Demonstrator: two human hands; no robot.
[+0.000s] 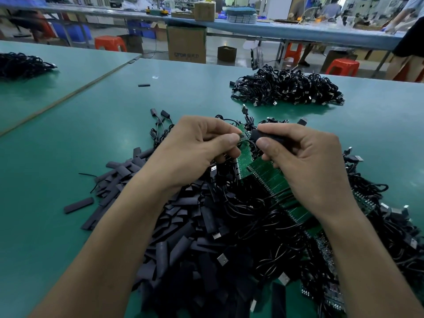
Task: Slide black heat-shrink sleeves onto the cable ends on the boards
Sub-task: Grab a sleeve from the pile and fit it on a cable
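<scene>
Head view, over the counter [91, 134]: the left hand [197, 145] has its grip pinched on the top end of the green board strip [246, 157]. The right hand [305, 161] has its grip clamped on a black sleeve [263, 135], touching that end from its right. The cable end there is too small to make out. The sleeve mouth may snag and buckle, or flatten under the thumb. Tugging could bend the strip or drag the tangled cables [263, 226] below it. The sleeve heap [183, 226] lies left of it.
</scene>
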